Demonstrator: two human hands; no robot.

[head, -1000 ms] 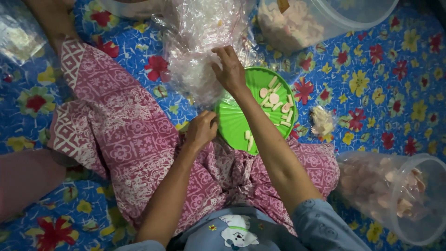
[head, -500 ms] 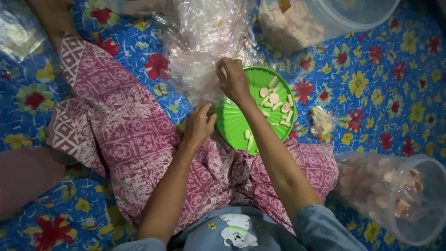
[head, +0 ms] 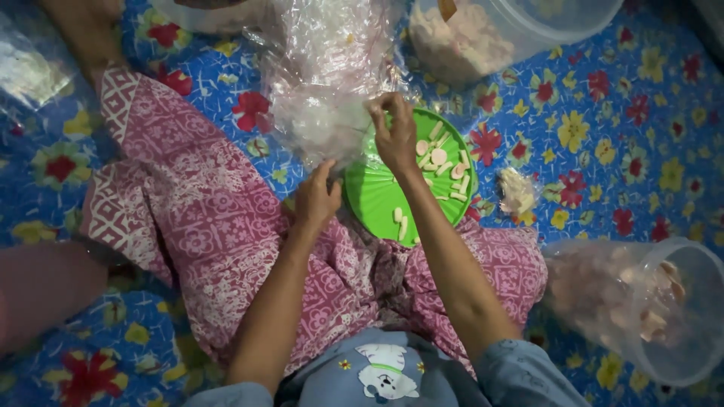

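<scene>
Fingers of right hand (head: 395,132) pinch clear plastic bag (head: 320,113) edge; left hand (head: 315,197) fingers curled, gripping bag bottom.

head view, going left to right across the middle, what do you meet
pink patterned cloth → left hand → right hand → green plate → small filled bag → clear tub on its side

The right hand (head: 396,132) now sits higher than a second ago, fingers pinched on the edge of the clear plastic bag (head: 324,105) above the green plate (head: 377,200). The left hand (head: 315,197) moves up to the bag's lower end.
</scene>
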